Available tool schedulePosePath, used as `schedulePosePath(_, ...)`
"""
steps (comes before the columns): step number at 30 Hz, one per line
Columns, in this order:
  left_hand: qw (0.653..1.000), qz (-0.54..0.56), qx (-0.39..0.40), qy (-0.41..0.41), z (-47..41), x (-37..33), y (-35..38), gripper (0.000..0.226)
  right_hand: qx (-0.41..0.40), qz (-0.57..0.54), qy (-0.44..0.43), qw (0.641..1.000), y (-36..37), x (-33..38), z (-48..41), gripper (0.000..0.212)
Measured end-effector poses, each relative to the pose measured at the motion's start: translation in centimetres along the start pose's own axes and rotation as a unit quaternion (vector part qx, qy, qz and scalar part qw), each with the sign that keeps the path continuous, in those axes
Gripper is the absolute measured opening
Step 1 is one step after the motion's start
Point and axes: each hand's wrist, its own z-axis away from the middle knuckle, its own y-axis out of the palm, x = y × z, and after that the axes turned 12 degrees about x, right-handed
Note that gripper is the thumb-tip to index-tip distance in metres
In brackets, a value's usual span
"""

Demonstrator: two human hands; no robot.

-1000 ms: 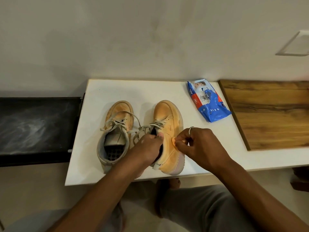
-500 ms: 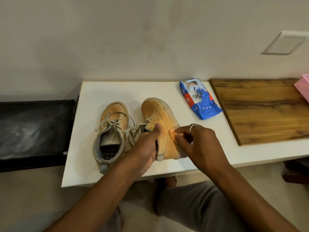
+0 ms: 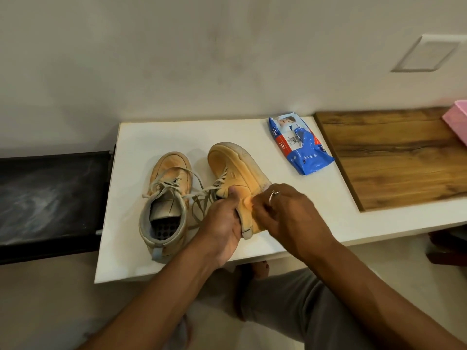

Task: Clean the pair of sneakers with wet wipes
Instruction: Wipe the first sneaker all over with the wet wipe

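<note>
Your left forearm [image 3: 164, 294] enters from the lower edge and runs up and to the right, wrist roughly in line with it. Your left hand [image 3: 222, 223] grips the sneaker [image 3: 235, 168] at its collar: thumb laid flat on the upper, the other fingers hidden from view. Your right forearm [image 3: 366, 286] comes in from the lower right corner, angled up and left. Your right hand [image 3: 290, 213] is turned back-up with fingers curled, and pinches a wipe [image 3: 249, 205] against the sneaker's side. The two hands sit just beside each other.
</note>
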Motion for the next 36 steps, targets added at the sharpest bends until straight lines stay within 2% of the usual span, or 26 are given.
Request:
schedulePosePath(3,1.0,0.005,0.006,0.004,0.2,-0.1,-0.1,0.042,0.042,0.008,-0.03,0.999,0.6,0.5,0.6,0.026)
schedulePosePath(8,1.0,0.001,0.02,-0.002,0.1,-0.2,0.2,0.046,-0.029,-0.013,0.018,0.999,0.1,-0.2,-0.3,0.027)
schedulePosePath(13,1.0,0.001,0.025,-0.005,0.1,-0.1,-0.1,0.047,0.055,-0.005,-0.035,0.998,0.5,0.6,1.0,0.024)
schedulePosePath(17,1.0,-0.005,0.017,-0.012,-0.3,0.2,-0.3,0.052,-0.038,-0.017,0.037,0.998,-0.2,-0.7,0.1,0.023)
schedulePosePath(22,1.0,-0.003,0.026,-0.006,-0.1,0.4,-0.3,0.051,0.042,-0.007,-0.006,0.999,0.2,0.1,1.1,0.022)
schedulePosePath(26,1.0,0.0,0.018,-0.001,-0.2,0.1,-0.2,0.055,-0.017,-0.035,0.071,0.997,-0.4,-0.9,0.4,0.021)
schedulePosePath(30,1.0,0.003,0.013,-0.008,-0.3,0.2,-0.4,0.055,0.033,-0.012,0.016,0.999,0.0,0.3,1.2,0.022)
schedulePosePath(33,1.0,-0.005,0.016,-0.003,-0.2,0.1,-0.2,0.054,-0.016,-0.041,0.066,0.997,-0.6,-0.6,0.3,0.022)
schedulePosePath(36,1.0,-0.013,0.011,-0.007,-0.1,0.3,-0.1,0.051,-0.003,-0.036,0.038,0.999,-0.2,-0.3,-0.1,0.025)
